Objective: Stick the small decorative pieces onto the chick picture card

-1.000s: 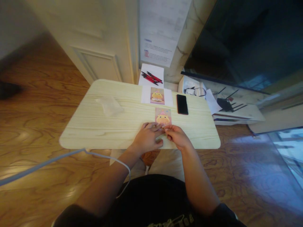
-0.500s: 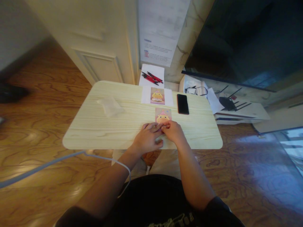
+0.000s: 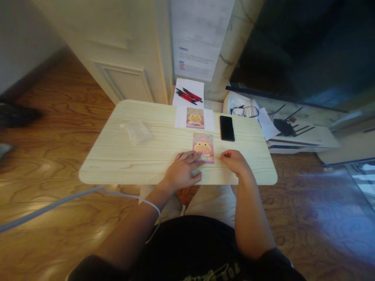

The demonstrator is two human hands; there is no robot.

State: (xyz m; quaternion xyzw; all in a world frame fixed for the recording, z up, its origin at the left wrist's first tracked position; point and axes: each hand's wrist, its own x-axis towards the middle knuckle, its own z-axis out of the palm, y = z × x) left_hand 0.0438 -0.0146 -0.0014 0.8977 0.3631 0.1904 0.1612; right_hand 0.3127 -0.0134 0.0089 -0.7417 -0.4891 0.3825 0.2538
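A small picture card (image 3: 203, 143) with a yellow cartoon figure in a pink hat lies near the table's front edge. My left hand (image 3: 182, 168) rests on its lower left part, fingers stretched out and spread, covering that corner. To the right of the card, apart from it, my right hand (image 3: 236, 161) hovers low over or touches the table; its fingertips are pinched together, and anything between them is too small to make out. Just beyond the card, a white sheet (image 3: 209, 119) bears a matching printed picture (image 3: 195, 118).
A black phone (image 3: 227, 128) lies at the table's back right. On the left of the wooden table (image 3: 117, 164) is a crumpled translucent bag (image 3: 137, 132). Several red-black pens (image 3: 189, 96) lie on paper behind. Glasses (image 3: 246, 111) and a router (image 3: 284, 127) sit on the low cabinet.
My right hand has moved off the card to the right, leaving its lower right part uncovered. My left hand has stayed in place on the card.
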